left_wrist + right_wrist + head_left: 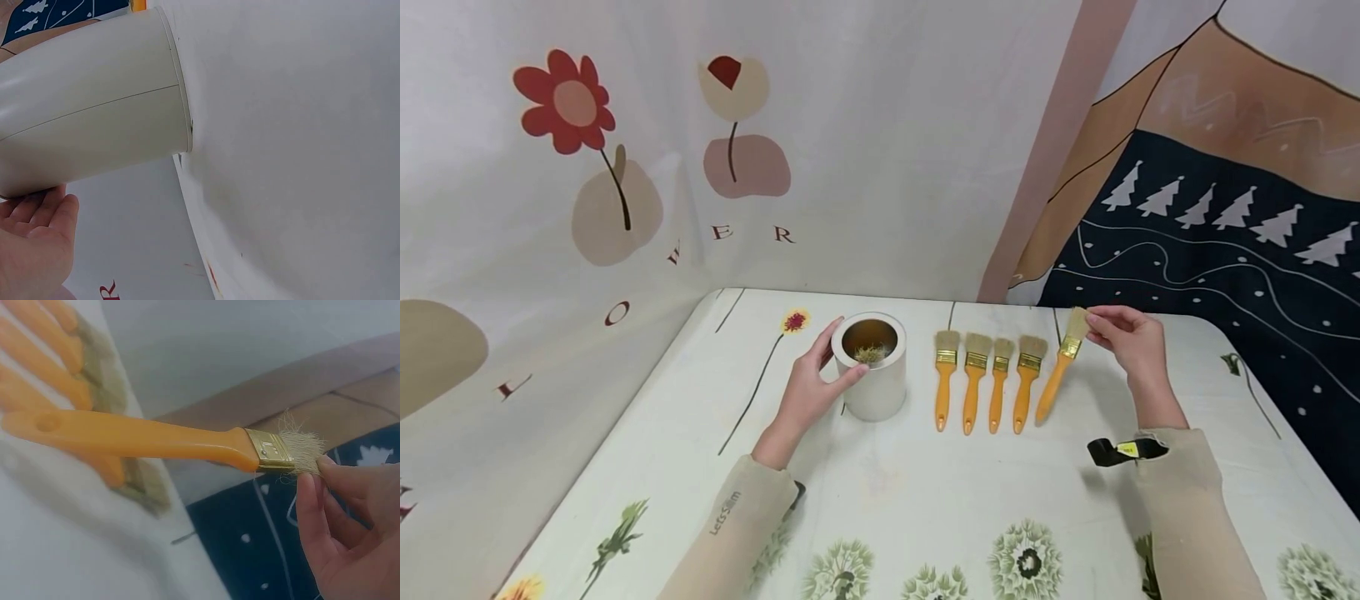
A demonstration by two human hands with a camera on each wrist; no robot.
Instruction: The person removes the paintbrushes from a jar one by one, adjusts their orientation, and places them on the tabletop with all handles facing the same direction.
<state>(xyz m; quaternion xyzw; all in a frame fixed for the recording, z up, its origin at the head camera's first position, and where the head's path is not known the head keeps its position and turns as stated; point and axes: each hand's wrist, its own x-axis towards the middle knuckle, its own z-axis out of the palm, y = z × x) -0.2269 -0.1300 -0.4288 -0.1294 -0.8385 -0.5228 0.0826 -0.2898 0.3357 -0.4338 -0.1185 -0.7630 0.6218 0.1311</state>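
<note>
My left hand [811, 379] holds a white cylindrical pot [877, 398] near its rim, fingers on the far left side and thumb across the front. Inside the pot shows a yellowish-green tuft [870, 354]; what lies below it is hidden. In the left wrist view the pot's smooth side [94, 100] fills the upper left. Off to the right, my right hand [1126, 337] pinches a paintbrush [169, 439] by its pale bristles, its orange handle pointing down toward the table. Several more paintbrushes [975, 383] with orange handles lie side by side between pot and right hand, bristles away from me.
A white cloth with printed flowers covers the table [880, 479]. Behind it hangs a pale curtain [880, 167] with flower prints, and on the right a dark blue printed fabric [1225, 242]. A black strap [1127, 450] sticks out from the right sleeve.
</note>
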